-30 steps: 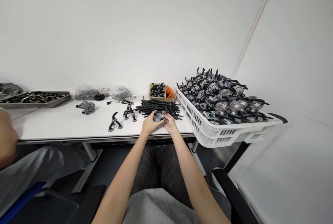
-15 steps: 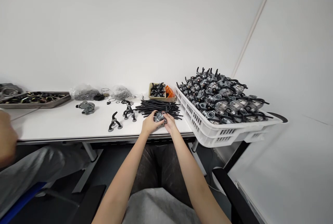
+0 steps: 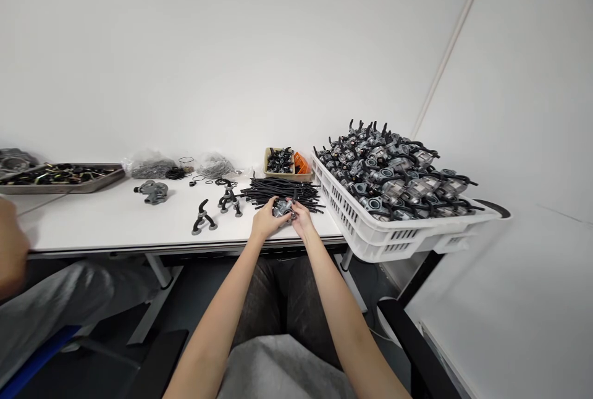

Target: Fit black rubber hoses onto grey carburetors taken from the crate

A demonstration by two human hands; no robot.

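L hand [image 3: 265, 221] & R hand [image 3: 302, 220] both grip one grey metal part [image 3: 283, 208], fingers closed round it from either side; exact fingertip contact too small to tell. Part sits btwn the hands, close above or on the front of the white bench [image 3: 115, 220], can't tell which; a short black tube sticks up at its far side.

Just behind the hands: pile of black hoses [image 3: 278, 188], lying roughly crosswise. Behind that, a yellow bin [image 3: 265, 167] w/ small black & metal bits, orange basket [image 3: 302, 164] at its R. Further R, white crate [image 3: 356, 233] heaped w/ grey metal parts w/ black tubes.

L of the hands: two groups of bent black tubes w/ grey ends, front group [image 3: 202, 218] & back group [image 3: 229, 200]. Farther L, a lone grey casting [image 3: 152, 192]. Behind: two clear bags [image 3: 151, 165] of small grey bits, black rings [image 3: 198, 178] about them. Far L: metal tray [image 3: 92, 187] of mixed black & brass-coloured bits, another person's hand [image 3: 12, 247] at the bench's near edge, blurred.
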